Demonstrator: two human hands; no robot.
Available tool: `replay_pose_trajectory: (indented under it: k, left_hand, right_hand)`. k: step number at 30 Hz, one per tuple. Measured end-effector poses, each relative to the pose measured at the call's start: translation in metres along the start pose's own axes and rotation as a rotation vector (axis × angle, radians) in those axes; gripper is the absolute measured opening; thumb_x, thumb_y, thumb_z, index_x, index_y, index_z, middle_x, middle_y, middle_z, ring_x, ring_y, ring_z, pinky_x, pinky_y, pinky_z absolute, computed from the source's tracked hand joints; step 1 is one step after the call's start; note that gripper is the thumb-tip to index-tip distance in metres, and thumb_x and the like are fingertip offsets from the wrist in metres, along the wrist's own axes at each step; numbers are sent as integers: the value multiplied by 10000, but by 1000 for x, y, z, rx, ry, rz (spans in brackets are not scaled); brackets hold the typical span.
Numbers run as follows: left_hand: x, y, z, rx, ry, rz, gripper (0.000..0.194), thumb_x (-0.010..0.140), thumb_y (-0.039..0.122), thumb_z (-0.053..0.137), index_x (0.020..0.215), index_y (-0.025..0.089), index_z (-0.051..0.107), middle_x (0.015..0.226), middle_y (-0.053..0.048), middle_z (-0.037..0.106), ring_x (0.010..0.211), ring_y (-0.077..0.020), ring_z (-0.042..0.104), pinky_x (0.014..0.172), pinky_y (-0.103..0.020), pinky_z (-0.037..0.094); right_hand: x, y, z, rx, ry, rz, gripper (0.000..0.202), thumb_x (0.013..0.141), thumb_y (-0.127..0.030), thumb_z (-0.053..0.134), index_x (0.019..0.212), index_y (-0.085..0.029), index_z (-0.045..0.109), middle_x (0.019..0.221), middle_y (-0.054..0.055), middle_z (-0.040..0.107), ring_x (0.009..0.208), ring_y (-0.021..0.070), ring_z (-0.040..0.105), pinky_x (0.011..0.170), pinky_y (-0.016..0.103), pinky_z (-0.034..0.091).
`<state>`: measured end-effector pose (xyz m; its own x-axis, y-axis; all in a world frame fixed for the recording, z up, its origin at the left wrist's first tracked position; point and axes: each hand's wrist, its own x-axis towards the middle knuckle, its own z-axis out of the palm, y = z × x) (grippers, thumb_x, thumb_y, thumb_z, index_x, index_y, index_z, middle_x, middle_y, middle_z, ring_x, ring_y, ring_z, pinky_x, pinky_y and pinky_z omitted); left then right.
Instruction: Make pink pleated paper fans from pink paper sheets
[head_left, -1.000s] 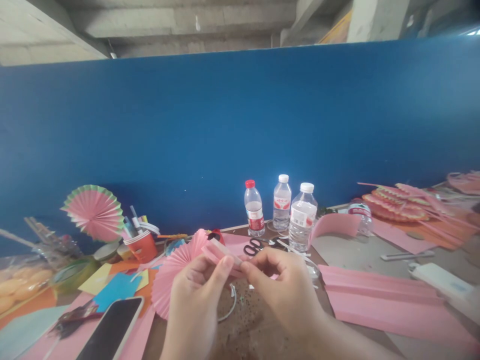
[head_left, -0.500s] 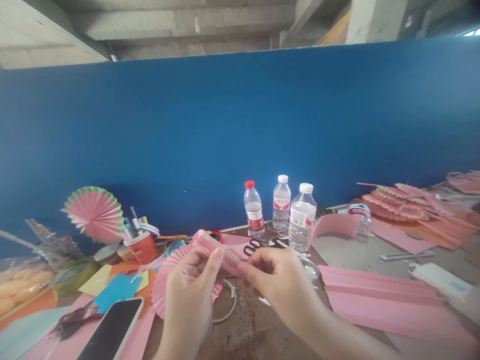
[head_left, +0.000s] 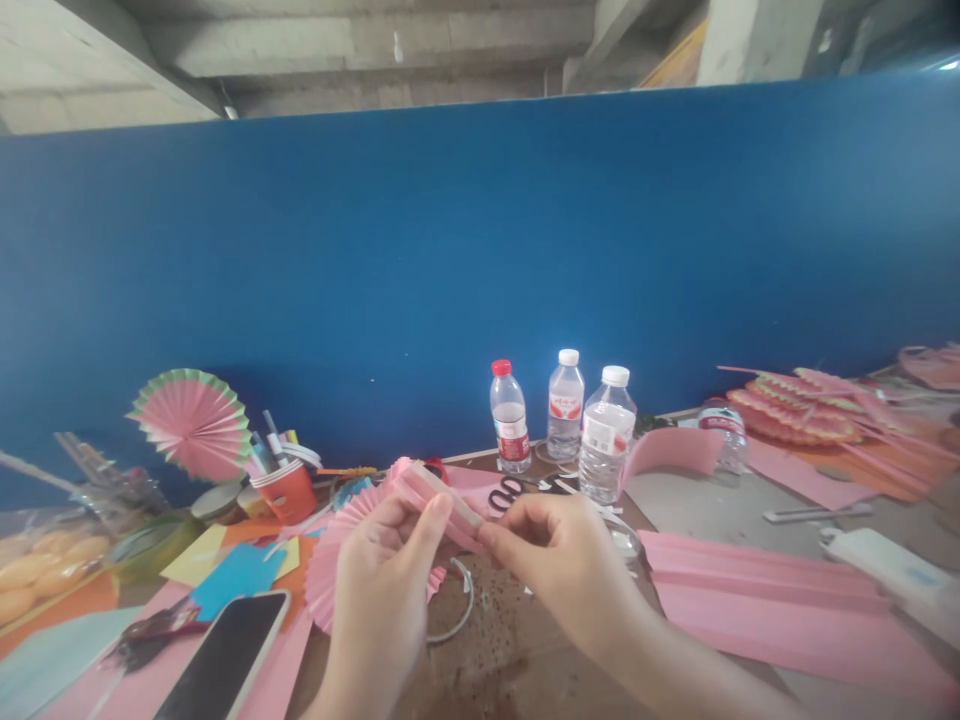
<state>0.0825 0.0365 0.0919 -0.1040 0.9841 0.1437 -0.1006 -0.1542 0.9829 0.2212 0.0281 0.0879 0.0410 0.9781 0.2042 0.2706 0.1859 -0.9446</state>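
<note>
Blue panel (head_left: 465,250) bhnd tbl (head_left: 495,670), both hands (head_left: 384,585) pinch folded pink ppr (head_left: 465,520).

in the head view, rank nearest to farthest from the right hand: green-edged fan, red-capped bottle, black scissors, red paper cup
From the right hand:
1. Black scissors: just beyond it, slightly left.
2. Red-capped bottle: upright, behind the scissors.
3. Red paper cup: well off to the left.
4. Green-edged fan: farther left, past the cup.
</note>
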Motion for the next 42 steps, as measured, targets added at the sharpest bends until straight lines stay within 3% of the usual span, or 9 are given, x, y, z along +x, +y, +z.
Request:
replay_pose_trajectory:
  k: [8,13,17,25,35,39,42]
  left_hand:
    - [2,1,-1,39,1,-12,270,730,391,647,851,149,646,670,-32,708,422,-124,584,365,-207,409]
    - [4,7,-1,72,70,96,352,773,391,601,1029,154,561,798,-60,724,615,-191,676,460,-241,505]
    - [4,12,-1,52,72,108,307,792,347,583,1035,166,534,840,-65,722,722,-211,692,542,-263,548]
    - [7,11,0,-80,45,34,224,787,336,588,916,164,527,744,-50,718,681,-217,697,527,-269,551]
    - [6,10,-3,-145,-38,-23,318,788,385,591,1036,192,542,813,-55,723,660,-203,692,499,-248,523]
    - [9,8,-3,48,-145,99,287,688,327,698,926,178,639,874,-68,722,687,-206,682,542,-254,531]
    - [10,8,-1,233,-154,54,163,673,286,701,753,143,697,776,-83,727,670,-216,675,548,-263,531]
  right_hand:
    - [1,1,1,8,-28,-17,246,740,-331,580,558,-171,617,510,-17,551,478,87,430,448,213,319]
    - [1,6,5,-4,1,0,232,725,-319,594,542,-176,588,481,-29,521,456,85,407,437,220,310]
    - [-1,8,8,10,-33,-22,229,739,-291,573,541,-177,571,478,-33,510,462,84,417,442,218,309]
    - [-2,8,8,0,-17,-25,203,735,-281,581,559,-180,592,495,-36,523,474,83,415,446,212,299]
    - [0,7,6,-50,22,-26,231,726,-266,567,514,-183,530,472,-42,490,467,87,412,455,223,309]
    - [1,7,5,18,31,-14,265,758,-310,550,527,-183,533,480,-34,503,455,87,418,450,223,323]
    - [1,7,4,36,40,-15,277,766,-340,560,540,-181,537,470,-38,505,429,79,404,430,215,319]
